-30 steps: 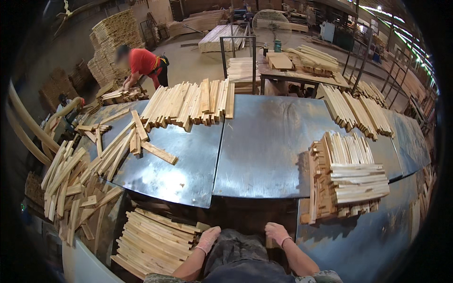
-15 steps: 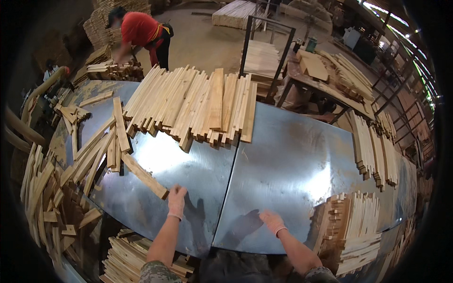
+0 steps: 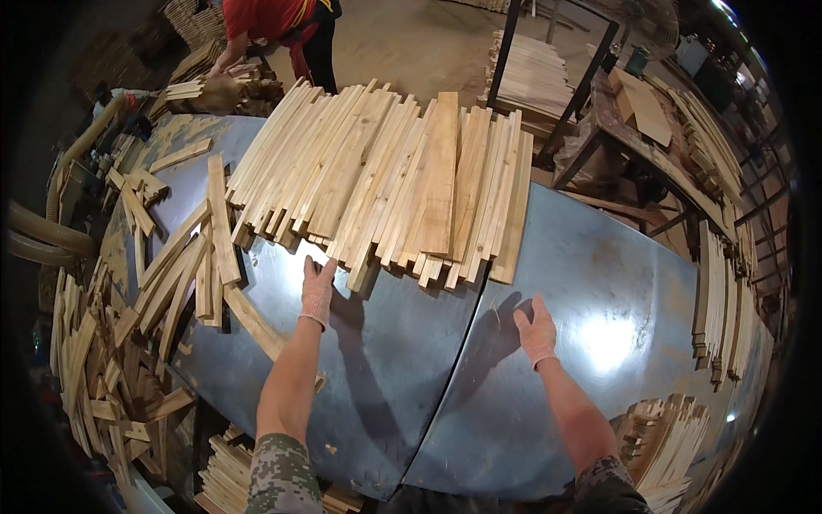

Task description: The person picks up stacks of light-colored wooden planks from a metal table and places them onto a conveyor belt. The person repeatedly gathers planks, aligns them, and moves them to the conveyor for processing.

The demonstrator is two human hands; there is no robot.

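A broad row of pale wooden strips [image 3: 377, 171] lies side by side across the far part of the metal tabletop [image 3: 394, 368]. One wider, darker board [image 3: 439, 176] rests on top of the row. My left hand [image 3: 317, 289], in a light glove, is just short of the strips' near ends, fingers apart and holding nothing. Over the bare metal to the right, my gloved right hand [image 3: 537, 332] is open too, thumb and fingers spread, below the row's right end. Behind my left forearm, a single wooden strip [image 3: 257, 324] lies slantwise, partly hidden.
Loose strips [image 3: 175, 274] lie crisscrossed at left, beside a heap of offcuts [image 3: 94, 368]. Stacked strips [image 3: 659, 441] stand at the lower right, with more along the right edge [image 3: 719, 300]. A person in red [image 3: 265, 21] bends over wood at the far left. A black metal frame [image 3: 556, 86] stands beyond.
Both hands have reached forward toward the row of strips. The left hand has left the end of the slanting strip. The view has shifted, bringing the row nearer.
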